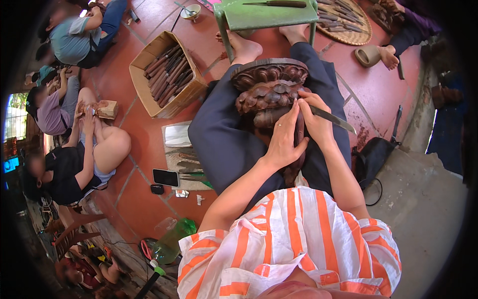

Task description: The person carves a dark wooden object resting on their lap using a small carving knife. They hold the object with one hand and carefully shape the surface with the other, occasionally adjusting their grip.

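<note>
From my remote seat, I judge the step in hand to be close handwork on the dark carving (271, 97), wedged between the thighs (219, 142), its broad end toward the near edge of the green stool (269, 19). My right hand (317, 118) is closed around a flat metal tool (336, 119); my left hand (284, 135) lies half-open against the wood, its grip unclear. The next move calls for a steady carving and light, controlled pressure.

No lettering, number or sign can be read; small silvery-white packet (181, 194) on red square-tiled floor (142, 199), any print too small to make out; bright blue glowing patch (11, 164), far left edge, too blurred to decipher
</note>
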A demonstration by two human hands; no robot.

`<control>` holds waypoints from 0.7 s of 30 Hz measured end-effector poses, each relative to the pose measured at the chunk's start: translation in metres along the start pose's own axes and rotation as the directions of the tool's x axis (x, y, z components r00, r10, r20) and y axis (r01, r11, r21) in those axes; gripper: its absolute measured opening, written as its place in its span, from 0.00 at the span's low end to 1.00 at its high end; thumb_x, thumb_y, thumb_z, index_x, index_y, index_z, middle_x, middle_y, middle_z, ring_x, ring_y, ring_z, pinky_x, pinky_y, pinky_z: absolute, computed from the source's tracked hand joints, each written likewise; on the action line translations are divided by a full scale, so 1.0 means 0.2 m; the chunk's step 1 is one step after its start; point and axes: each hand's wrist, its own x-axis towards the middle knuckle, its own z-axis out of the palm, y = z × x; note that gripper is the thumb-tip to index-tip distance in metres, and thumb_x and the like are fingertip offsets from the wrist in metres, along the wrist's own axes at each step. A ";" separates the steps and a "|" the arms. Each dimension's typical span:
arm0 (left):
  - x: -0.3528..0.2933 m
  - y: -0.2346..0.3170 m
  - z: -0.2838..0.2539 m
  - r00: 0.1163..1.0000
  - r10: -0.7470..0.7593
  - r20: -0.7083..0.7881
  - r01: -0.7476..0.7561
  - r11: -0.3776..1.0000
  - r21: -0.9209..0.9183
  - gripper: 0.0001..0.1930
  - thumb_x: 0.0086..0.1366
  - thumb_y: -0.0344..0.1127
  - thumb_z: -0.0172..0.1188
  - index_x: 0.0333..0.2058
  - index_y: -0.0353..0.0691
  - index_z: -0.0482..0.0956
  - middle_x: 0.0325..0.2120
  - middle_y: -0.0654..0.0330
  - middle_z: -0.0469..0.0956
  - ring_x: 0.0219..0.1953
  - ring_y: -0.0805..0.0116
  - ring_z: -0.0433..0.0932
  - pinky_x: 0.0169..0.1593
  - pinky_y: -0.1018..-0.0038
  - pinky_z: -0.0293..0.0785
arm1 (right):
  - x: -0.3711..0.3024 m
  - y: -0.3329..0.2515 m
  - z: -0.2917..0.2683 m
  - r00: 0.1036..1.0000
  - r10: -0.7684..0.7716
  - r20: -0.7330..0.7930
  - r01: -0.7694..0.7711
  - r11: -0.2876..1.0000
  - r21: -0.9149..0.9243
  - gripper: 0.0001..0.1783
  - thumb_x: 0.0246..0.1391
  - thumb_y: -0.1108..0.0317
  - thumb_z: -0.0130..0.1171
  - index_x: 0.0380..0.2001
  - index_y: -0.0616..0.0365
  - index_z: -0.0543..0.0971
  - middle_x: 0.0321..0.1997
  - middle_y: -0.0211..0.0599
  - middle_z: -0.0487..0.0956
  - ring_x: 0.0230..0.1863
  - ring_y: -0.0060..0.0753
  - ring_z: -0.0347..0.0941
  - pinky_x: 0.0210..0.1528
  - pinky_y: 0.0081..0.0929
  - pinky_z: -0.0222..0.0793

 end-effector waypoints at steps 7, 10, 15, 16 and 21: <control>0.02 0.01 -0.01 0.999 0.001 -0.036 0.002 0.997 0.082 0.44 0.52 0.26 0.63 0.65 0.28 0.48 0.63 0.41 0.55 0.62 0.46 0.59 0.64 0.61 0.54 | 0.04 0.02 0.00 0.998 0.029 0.063 -0.023 0.995 -0.099 0.08 0.51 0.71 0.60 0.31 0.67 0.82 0.42 0.46 0.78 0.44 0.42 0.75 0.46 0.30 0.69; 0.04 0.00 0.01 1.000 -0.018 0.013 0.017 0.993 0.119 0.46 0.48 0.27 0.63 0.64 0.28 0.48 0.63 0.40 0.56 0.62 0.47 0.60 0.63 0.60 0.54 | 0.04 0.04 -0.01 0.997 0.057 0.046 -0.056 0.998 -0.009 0.09 0.51 0.70 0.61 0.32 0.66 0.82 0.41 0.45 0.78 0.44 0.41 0.75 0.47 0.31 0.69; 0.02 0.01 0.00 1.000 -0.006 -0.022 0.008 0.994 0.108 0.42 0.52 0.27 0.63 0.64 0.28 0.51 0.62 0.42 0.59 0.61 0.47 0.62 0.63 0.61 0.56 | 0.00 0.05 0.01 0.999 0.050 0.002 -0.050 0.997 0.058 0.09 0.51 0.69 0.61 0.33 0.65 0.82 0.41 0.44 0.79 0.43 0.39 0.75 0.48 0.29 0.68; 0.01 0.01 0.00 0.999 0.002 -0.033 0.002 0.993 0.119 0.42 0.51 0.27 0.63 0.64 0.28 0.51 0.62 0.42 0.59 0.61 0.47 0.62 0.63 0.61 0.56 | -0.01 0.05 0.01 1.000 0.031 0.000 -0.031 0.999 0.039 0.09 0.51 0.70 0.61 0.33 0.65 0.82 0.41 0.44 0.79 0.43 0.39 0.75 0.48 0.29 0.68; 0.02 -0.01 0.02 1.000 -0.001 0.000 0.001 0.984 0.178 0.42 0.51 0.27 0.63 0.64 0.28 0.52 0.62 0.42 0.59 0.60 0.47 0.63 0.63 0.61 0.56 | 0.00 0.09 0.00 0.997 0.071 0.017 -0.073 0.979 0.192 0.09 0.53 0.72 0.59 0.35 0.67 0.81 0.42 0.44 0.79 0.43 0.37 0.75 0.49 0.28 0.67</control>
